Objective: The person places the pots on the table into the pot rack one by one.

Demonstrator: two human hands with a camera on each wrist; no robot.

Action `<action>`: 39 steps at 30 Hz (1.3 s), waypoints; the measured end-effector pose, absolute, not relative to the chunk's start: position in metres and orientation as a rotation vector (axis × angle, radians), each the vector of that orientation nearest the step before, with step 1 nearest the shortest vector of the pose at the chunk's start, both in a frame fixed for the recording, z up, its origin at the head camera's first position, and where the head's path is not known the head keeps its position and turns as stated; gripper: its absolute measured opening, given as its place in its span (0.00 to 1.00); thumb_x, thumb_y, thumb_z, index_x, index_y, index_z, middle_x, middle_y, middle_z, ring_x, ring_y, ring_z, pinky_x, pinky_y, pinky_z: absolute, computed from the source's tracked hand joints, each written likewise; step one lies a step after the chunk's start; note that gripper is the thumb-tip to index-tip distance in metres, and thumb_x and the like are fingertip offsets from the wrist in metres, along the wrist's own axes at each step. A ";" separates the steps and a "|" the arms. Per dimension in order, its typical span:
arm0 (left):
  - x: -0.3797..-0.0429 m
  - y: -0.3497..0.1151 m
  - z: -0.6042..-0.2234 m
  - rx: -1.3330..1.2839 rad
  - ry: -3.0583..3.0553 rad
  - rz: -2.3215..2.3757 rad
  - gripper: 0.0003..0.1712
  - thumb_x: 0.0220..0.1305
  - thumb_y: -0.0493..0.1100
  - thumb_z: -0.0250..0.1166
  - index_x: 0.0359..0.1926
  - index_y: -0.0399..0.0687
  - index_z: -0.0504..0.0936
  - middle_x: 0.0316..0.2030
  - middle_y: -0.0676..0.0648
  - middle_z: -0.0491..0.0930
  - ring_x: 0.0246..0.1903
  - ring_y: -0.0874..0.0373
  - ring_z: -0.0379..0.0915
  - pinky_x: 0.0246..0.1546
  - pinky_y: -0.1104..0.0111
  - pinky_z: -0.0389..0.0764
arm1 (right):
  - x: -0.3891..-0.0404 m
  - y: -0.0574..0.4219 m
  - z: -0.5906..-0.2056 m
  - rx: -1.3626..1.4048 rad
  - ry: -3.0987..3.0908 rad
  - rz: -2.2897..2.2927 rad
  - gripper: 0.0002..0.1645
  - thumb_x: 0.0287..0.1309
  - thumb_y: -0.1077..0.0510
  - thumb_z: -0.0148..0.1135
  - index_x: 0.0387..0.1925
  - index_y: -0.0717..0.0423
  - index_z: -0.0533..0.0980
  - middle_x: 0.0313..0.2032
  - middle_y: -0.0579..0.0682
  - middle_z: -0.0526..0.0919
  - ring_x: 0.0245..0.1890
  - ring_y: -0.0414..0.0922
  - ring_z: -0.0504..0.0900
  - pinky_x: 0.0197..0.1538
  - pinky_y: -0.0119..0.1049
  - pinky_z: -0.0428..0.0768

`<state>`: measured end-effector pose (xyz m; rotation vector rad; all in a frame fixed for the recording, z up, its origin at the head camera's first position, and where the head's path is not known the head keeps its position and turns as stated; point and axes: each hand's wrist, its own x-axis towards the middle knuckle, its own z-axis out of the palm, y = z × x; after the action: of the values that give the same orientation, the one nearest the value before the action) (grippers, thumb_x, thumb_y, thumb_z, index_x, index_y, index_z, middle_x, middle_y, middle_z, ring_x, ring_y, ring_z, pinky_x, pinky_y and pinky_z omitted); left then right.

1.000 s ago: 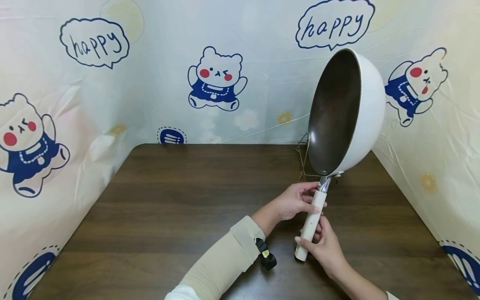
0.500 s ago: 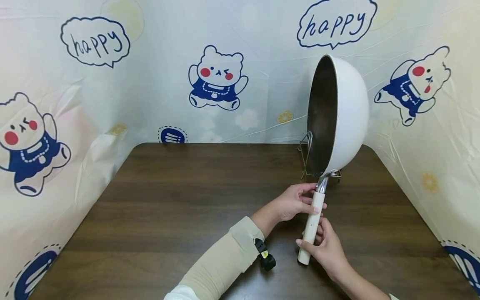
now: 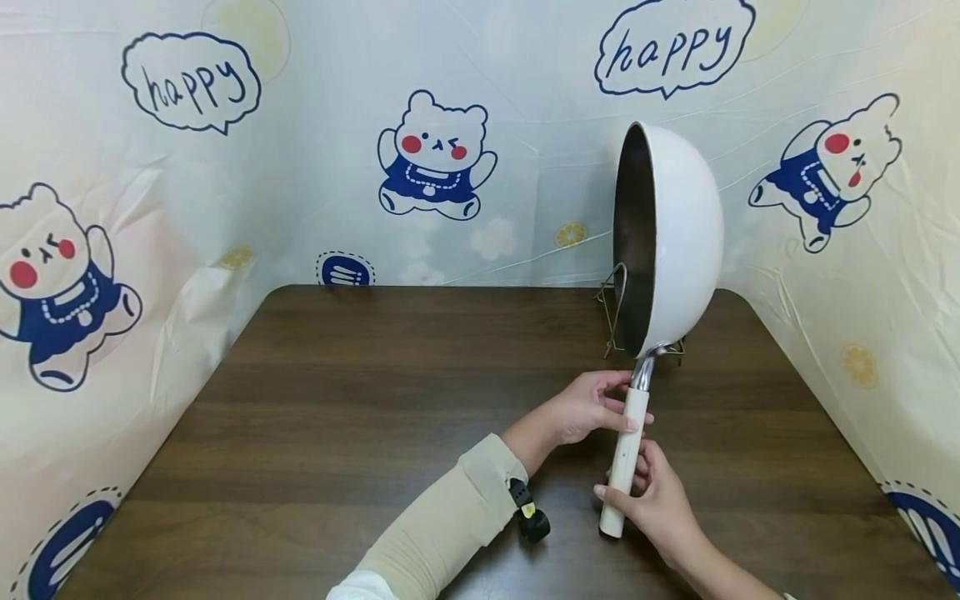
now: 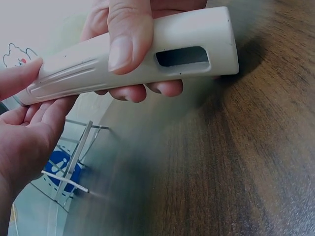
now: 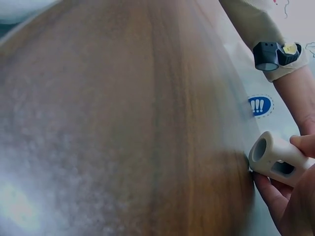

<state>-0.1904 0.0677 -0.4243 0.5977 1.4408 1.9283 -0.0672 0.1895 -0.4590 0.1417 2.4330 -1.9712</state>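
Note:
A wok (image 3: 686,242), white outside and dark inside, stands on edge with its opening turned left. Its pale handle (image 3: 625,458) slants down toward me. Near the metal neck, my left hand (image 3: 581,408) holds the handle with its thumb on top. Closer to the handle's end, my right hand (image 3: 662,504) grips it between thumb and fingers. The left wrist view shows the right thumb (image 4: 129,42) lying across the handle beside its slot. Partly hidden behind the wok is a wire rack (image 3: 613,312); whether the wok rests in it, I cannot tell.
A dark wooden table (image 3: 360,400) spreads below the hands. Printed cloth (image 3: 517,100) hangs behind it and along both sides. A small black camera (image 3: 532,521) is strapped to the left wrist.
The wok has turned so its opening faces more to the left and less of the inside shows. It has also moved down and left. Both hands keep hold of the handle.

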 end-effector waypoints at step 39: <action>-0.193 0.069 -0.434 0.511 1.450 1.866 0.32 0.54 0.17 0.62 0.60 0.34 0.71 0.46 0.39 0.77 0.48 0.41 0.80 0.45 0.65 0.81 | -0.068 0.205 -0.456 0.162 2.410 -1.772 0.39 0.41 0.68 0.78 0.54 0.64 0.65 0.38 0.56 0.84 0.36 0.45 0.82 0.35 0.36 0.80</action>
<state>-0.1929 0.0689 -0.4342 0.5106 1.4500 1.8661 -0.0677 0.2046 -0.4556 0.1619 2.4102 -1.7723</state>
